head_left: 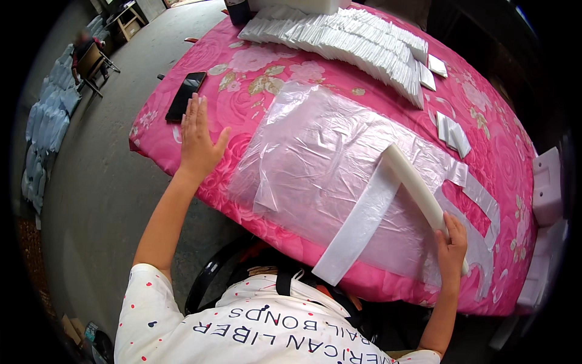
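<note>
- Right hand (453,242): I'm gripping the white bar (418,187) near its closer end; it's lying slantwise over the clear plastic bag (303,158), white strip (357,227) angling away from its far end
- Left hand (202,142): I'm holding it open, fingers straight, thumb apart — by the black phone (185,97); can't tell if touching
- Step, my read: I'm placing bar over bag; next move's calling for steady right grip — left hand flattening film

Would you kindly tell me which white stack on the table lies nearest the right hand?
The small stack beside the plastic: it sits apart, closer to the right hand than the big pile and the pieces beside it.
</note>
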`<state>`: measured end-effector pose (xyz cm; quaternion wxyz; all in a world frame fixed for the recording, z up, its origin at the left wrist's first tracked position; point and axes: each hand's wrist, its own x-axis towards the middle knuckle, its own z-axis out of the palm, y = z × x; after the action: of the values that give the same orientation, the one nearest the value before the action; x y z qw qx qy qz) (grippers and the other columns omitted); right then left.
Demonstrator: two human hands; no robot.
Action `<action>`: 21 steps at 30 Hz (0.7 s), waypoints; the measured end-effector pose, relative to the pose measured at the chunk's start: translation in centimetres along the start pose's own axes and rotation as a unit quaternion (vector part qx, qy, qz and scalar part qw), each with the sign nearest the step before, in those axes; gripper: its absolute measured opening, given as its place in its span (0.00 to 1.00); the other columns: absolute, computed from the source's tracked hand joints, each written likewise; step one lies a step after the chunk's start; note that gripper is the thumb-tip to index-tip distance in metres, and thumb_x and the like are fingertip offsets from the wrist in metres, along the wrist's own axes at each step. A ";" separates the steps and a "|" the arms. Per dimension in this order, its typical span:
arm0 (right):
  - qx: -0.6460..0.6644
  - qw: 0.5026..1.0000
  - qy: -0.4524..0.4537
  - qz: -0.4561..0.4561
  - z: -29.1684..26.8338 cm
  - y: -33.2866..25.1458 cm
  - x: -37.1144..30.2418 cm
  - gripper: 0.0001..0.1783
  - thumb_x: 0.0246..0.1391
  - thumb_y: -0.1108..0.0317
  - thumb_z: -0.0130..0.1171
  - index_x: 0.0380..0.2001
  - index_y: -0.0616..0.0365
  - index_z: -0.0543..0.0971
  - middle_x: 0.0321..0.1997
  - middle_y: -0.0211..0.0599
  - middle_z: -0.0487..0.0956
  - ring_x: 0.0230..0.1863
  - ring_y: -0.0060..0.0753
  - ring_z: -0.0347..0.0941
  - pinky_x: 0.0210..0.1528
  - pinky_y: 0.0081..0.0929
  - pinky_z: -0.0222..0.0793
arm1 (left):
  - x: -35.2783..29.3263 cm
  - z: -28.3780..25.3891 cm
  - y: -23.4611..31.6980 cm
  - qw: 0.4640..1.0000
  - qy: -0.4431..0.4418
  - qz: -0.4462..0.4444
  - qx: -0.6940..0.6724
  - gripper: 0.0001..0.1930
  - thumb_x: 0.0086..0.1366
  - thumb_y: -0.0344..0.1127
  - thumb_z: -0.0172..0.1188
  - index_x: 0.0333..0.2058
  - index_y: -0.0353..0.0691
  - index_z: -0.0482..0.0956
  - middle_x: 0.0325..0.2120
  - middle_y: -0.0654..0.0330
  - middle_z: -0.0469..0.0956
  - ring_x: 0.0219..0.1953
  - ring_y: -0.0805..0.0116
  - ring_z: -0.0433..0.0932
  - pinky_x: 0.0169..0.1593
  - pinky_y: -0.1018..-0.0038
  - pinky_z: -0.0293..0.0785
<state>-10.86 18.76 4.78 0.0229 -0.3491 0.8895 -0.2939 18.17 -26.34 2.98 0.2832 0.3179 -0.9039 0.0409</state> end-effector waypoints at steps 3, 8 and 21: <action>0.002 1.000 -0.002 -0.003 0.2 0.4 -0.2 0.23 0.48 0.77 0.57 0.50 0.59 0.73 0.49 0.38 0.72 0.50 0.34 0.67 0.49 0.24 0.63 | 0.6 2.1 -6.2 0.969 -0.047 -0.182 0.159 0.49 0.53 0.55 0.58 0.63 0.33 0.41 0.63 0.41 0.45 0.66 0.49 0.44 0.64 0.56 0.43; 0.010 1.000 -0.010 -0.008 -0.5 1.1 -0.9 0.22 0.48 0.75 0.57 0.50 0.60 0.72 0.48 0.41 0.73 0.50 0.37 0.67 0.52 0.27 0.61 | 0.2 5.8 -15.3 0.943 -0.083 -0.320 0.041 0.55 0.48 0.61 0.61 0.61 0.28 0.42 0.60 0.39 0.52 0.63 0.46 0.53 0.62 0.56 0.49; 0.010 1.000 0.007 -0.014 -0.3 1.1 -2.6 0.22 0.48 0.70 0.60 0.48 0.60 0.74 0.46 0.42 0.73 0.48 0.40 0.67 0.52 0.30 0.60 | 0.9 3.8 -5.5 0.951 -0.068 -0.296 0.052 0.58 0.42 0.61 0.65 0.59 0.23 0.47 0.49 0.46 0.69 0.51 0.50 0.67 0.55 0.62 0.61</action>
<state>-9.62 21.20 3.98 0.0163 -0.3592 0.8817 -0.3055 19.04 -32.15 -0.27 0.2033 0.5877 -0.7829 -0.0195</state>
